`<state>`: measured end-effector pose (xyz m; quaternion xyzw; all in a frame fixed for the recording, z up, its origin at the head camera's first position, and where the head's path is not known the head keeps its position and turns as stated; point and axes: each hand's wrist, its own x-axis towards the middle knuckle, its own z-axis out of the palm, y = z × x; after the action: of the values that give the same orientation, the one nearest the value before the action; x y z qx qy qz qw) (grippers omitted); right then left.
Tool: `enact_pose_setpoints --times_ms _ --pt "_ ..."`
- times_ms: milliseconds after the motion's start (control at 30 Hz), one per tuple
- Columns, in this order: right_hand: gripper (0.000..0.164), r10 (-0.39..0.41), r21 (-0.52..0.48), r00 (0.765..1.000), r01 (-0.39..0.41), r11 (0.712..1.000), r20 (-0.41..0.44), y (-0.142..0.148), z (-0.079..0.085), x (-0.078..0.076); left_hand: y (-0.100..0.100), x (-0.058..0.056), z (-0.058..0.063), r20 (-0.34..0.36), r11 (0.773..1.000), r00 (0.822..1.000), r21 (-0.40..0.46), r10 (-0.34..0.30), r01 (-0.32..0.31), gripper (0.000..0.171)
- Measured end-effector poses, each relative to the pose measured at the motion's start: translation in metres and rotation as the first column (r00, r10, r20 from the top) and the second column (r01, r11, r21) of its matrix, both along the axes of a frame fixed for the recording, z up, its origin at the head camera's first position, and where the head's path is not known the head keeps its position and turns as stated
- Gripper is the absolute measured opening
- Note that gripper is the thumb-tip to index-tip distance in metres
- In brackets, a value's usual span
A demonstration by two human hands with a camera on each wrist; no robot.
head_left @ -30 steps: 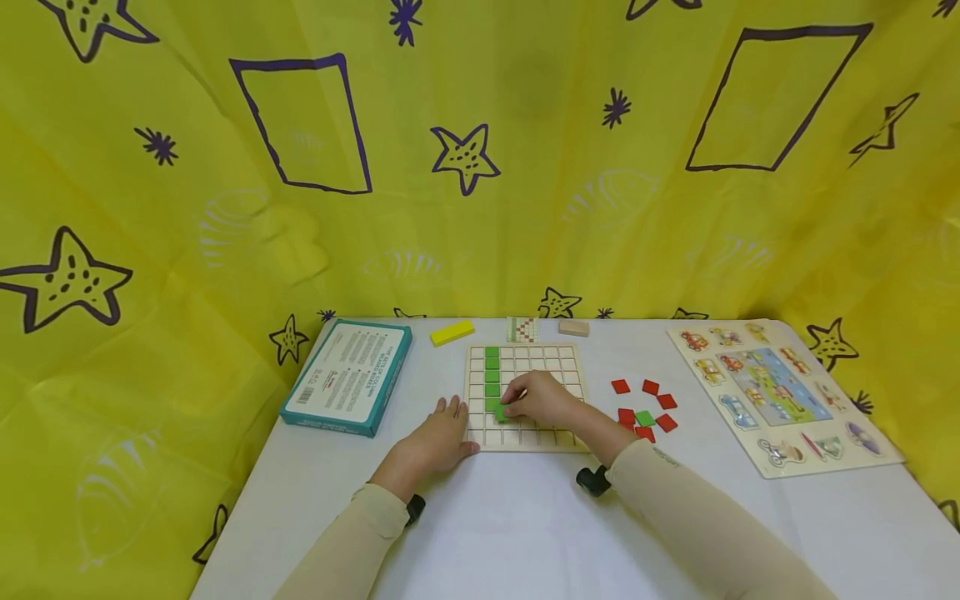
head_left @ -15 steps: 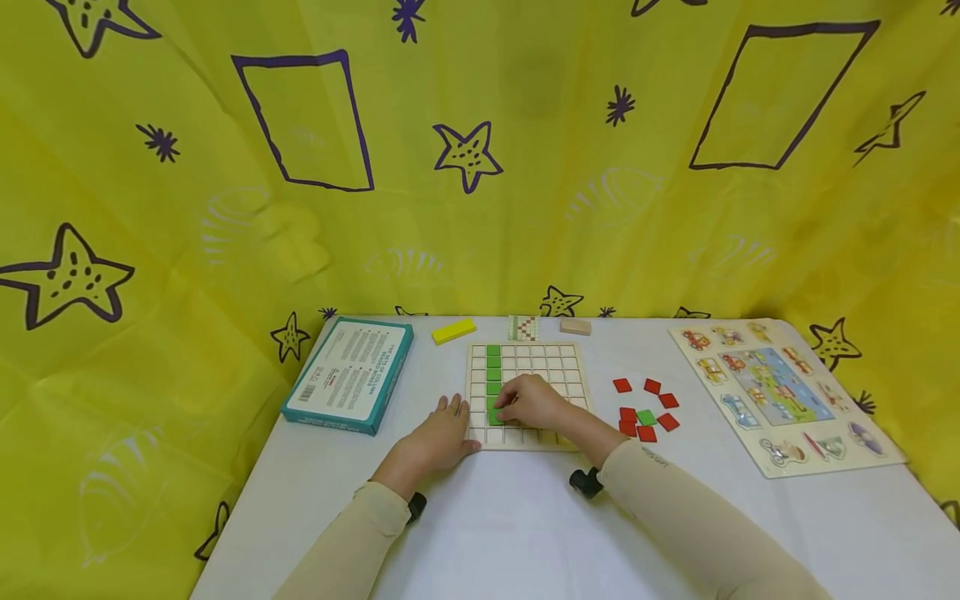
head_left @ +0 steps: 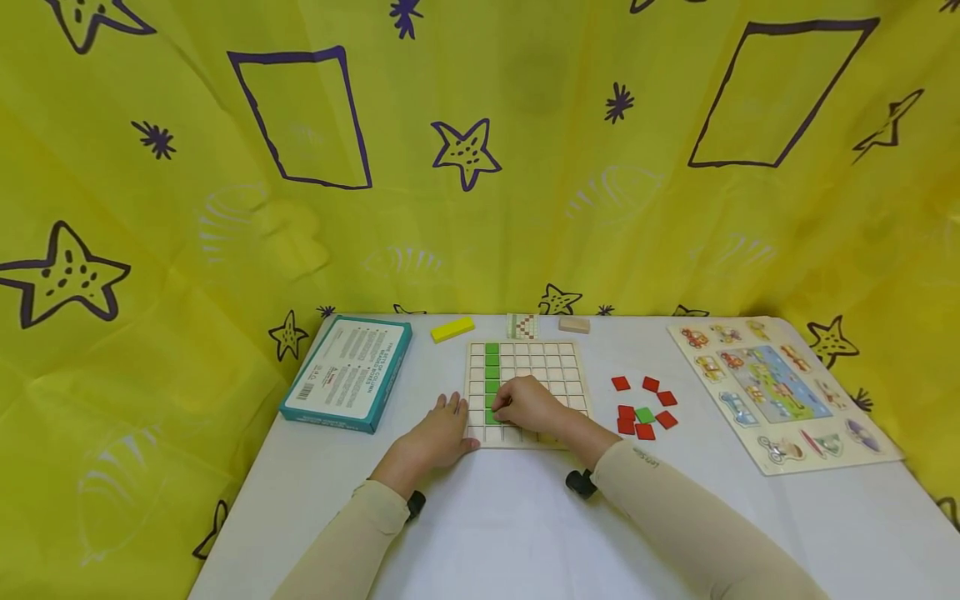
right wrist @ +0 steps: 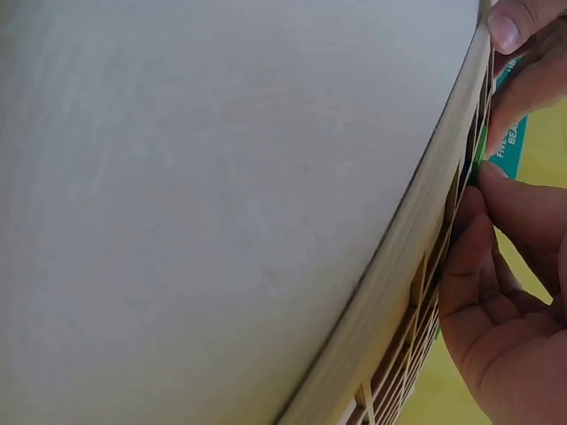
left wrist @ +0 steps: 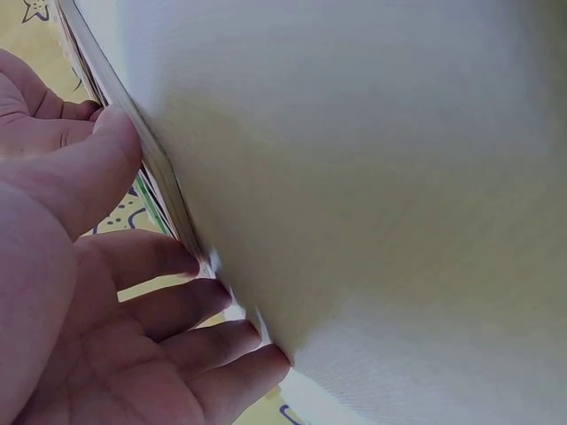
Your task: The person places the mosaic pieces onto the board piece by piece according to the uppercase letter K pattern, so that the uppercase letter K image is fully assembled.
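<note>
A wooden grid board (head_left: 581, 400) lies on the white table, with a column of green tiles (head_left: 492, 372) set in its cells near the left side. My right hand (head_left: 531, 404) is over the lower part of that column. Its thumb and fingertips pinch a green tile (head_left: 491, 417), partly hidden by the hand, at the column's near end. Flat beside the board's left edge rests my left hand (head_left: 438, 437), fingers extended. In the left wrist view its thumb touches the board's edge (left wrist: 158, 164), and its fingertips meet the tablecloth.
Several red tiles (head_left: 666, 419) and one green tile (head_left: 644, 415) lie right of the board. Behind it are a yellow block (head_left: 452, 330), a pattern card (head_left: 522, 326) and a wooden block (head_left: 573, 325). A teal box (head_left: 348, 375) lies left, a picture puzzle (head_left: 780, 417) right.
My right hand has shifted slightly left, bringing the green tile from a slanted position over the board down to the column's near cell. The left hand has stayed in place.
</note>
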<state>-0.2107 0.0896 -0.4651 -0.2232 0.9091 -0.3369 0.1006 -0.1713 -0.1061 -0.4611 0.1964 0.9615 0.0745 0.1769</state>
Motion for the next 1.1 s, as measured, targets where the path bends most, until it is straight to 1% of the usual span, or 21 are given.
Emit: enact_pose_setpoints --times_ms 100,233,367,500,567,800,1100 --pt "0.006 -0.01 -0.001 1.0 0.01 1.0 0.003 -0.001 -0.002 0.0 0.0 0.0 0.001 0.005 1.0 1.0 0.005 0.006 -0.006 0.078" --pt "0.005 -0.018 -0.008 1.0 0.019 1.0 0.017 -0.002 -0.004 0.0 0.0 0.0 0.002 0.007 1.0 1.0 0.003 0.007 -0.007 0.077" --pt "0.002 -0.018 -0.026 0.998 0.019 0.999 0.053 0.002 -0.002 0.002 0.0 0.0 -0.001 0.011 1.0 1.0 0.011 0.006 -0.006 0.078" --pt "0.006 -0.022 -0.057 0.996 0.027 0.998 0.091 0.01 0.001 0.005 0.001 0.001 -0.002 0.013 1.0 1.0 0.013 0.011 -0.011 0.078" --pt "0.008 -0.03 -0.065 0.996 0.036 0.997 0.09 0.016 0.003 0.006 0.001 0.001 -0.002 0.015 1.0 1.0 0.013 0.017 -0.017 0.077" --pt "0.009 -0.1 -0.082 0.992 0.107 0.991 0.081 0.041 0.01 0.004 0.003 0.002 0.003 0.033 0.999 0.998 0.012 0.047 -0.047 0.078" --pt "0.013 -0.177 -0.05 0.98 0.182 0.982 0.09 0.08 0.017 0.005 0.001 0.0 -0.001 0.022 0.999 0.999 -0.001 0.038 -0.038 0.078"
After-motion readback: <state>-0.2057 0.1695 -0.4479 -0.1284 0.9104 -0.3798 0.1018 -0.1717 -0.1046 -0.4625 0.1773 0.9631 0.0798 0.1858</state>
